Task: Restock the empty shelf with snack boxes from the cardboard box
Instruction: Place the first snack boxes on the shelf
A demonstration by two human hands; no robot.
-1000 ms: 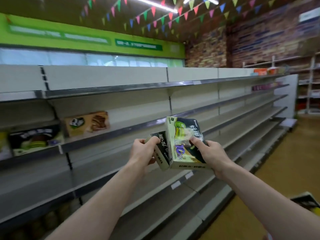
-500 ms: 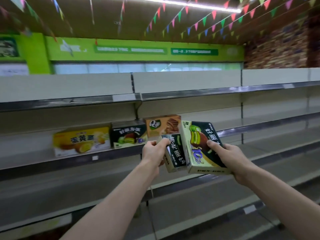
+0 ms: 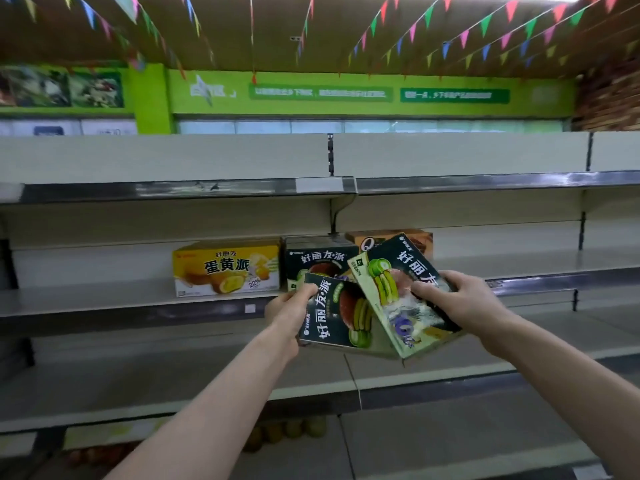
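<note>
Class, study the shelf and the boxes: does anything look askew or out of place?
On the shelf the yellow box stands straight. Only the dark box in the right hand looks askew, steeply tilted in mid-air.

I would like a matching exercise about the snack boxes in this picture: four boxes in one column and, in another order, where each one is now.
Things:
1. yellow box
2. orange-brown box
3. smaller dark box
4. larger dark and green box

Places:
A. held in the right hand
B. on the shelf, at the left end of the row
C. held in the left hand
D. on the shelf, at the right end of the row, partly hidden behind a held box

Pairs: 1-B, 2-D, 3-C, 4-A
</note>
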